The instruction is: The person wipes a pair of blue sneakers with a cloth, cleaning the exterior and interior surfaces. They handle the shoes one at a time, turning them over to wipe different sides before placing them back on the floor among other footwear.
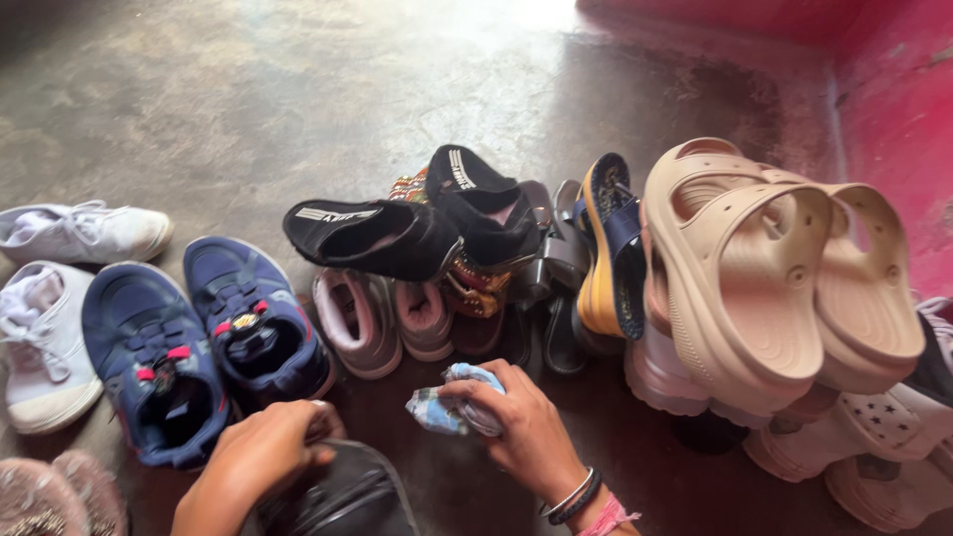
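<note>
Cloth (452, 402), crumpled, blue and white, bunched inside the right hand (521, 422); grip closed around it, fingers curled over the top, wrist wearing dark bangles and a pink band. Low over the dark floor (298, 89), just in front of the row of shoes.

Black shoe (342, 496) directly left of that grip, under the left hand (253, 462); left grip narrow, closed on the shoe's top edge, fingertips hidden behind the rim.

Just beyond both grips, a pair of navy sneakers (204, 347) with pink strap details, side by side, openings up. Further left, two white lace-up sneakers (60, 288), one beyond the other. Something fuzzy and pink (60, 496) at the bottom left corner, kind unclear.

Straight ahead of the right grip, a pair of pink and grey sneakers (382, 318), with two black slip-on shoes (417, 223) stacked across them and across an embroidered sandal beneath. Right of those, a yellow and navy sandal (611, 258) standing on its side.

Far right of the right grip, large beige clogs (774, 278) tilted on a heap of pale shoes, beside a pink wall (893, 89).
</note>
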